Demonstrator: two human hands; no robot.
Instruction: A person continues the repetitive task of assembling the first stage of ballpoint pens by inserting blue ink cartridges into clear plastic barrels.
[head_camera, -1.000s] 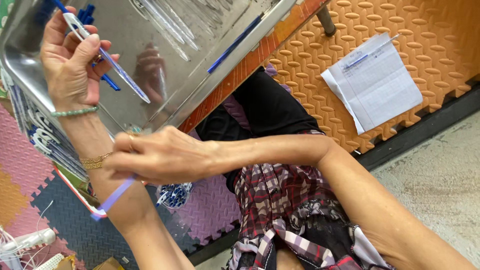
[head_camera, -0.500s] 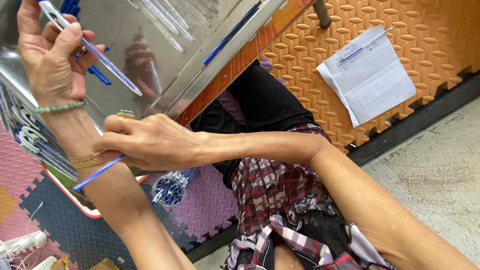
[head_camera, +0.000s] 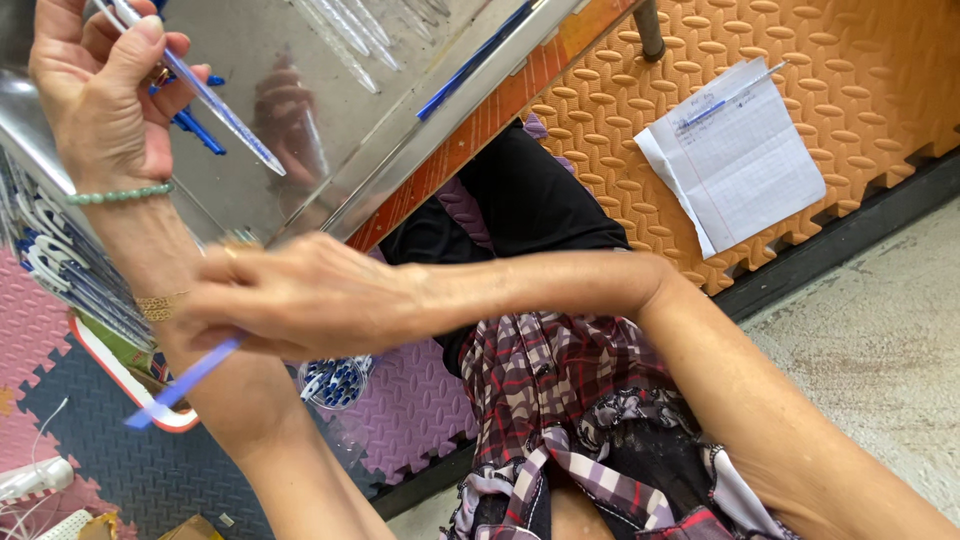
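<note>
Orange foam mat (head_camera: 860, 60) borders concrete floor (head_camera: 880, 340); steel tray (head_camera: 330, 110) above.

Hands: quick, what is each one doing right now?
Left hand: closed on a clear pen.
Right hand: closed on a blue pen tube.

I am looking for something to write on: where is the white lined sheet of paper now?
In the head view, the white lined sheet of paper lies at the upper right on the orange foam floor mat, with a blue pen on its top edge.
</note>
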